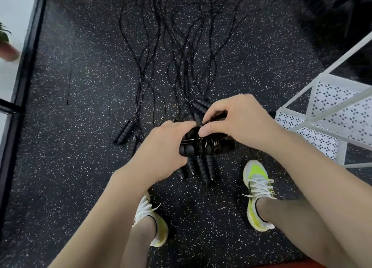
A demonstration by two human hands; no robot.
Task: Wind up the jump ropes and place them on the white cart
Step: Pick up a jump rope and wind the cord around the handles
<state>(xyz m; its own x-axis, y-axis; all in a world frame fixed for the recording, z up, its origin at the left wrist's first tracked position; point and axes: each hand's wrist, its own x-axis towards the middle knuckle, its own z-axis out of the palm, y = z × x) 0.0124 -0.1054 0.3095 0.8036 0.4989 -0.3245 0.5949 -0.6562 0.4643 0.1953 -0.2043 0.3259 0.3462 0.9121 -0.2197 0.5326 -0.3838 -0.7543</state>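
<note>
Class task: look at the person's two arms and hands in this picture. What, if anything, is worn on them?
Both arms are bare from the bottom edge of the picture to the fingertips. No sleeve, glove, watch, ring or bracelet shows on the left hand or the right hand. The visible nails are short and unpainted.

jump ropes [181, 52] black | floor [80, 107] black, white-speckled | cart [332, 115] white, perforated | shoes [256, 187] white/neon yellow

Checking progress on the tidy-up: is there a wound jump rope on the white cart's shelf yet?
No, the visible perforated shelves of the white cart hold nothing, and the wound jump rope is in both hands over the floor.
</note>
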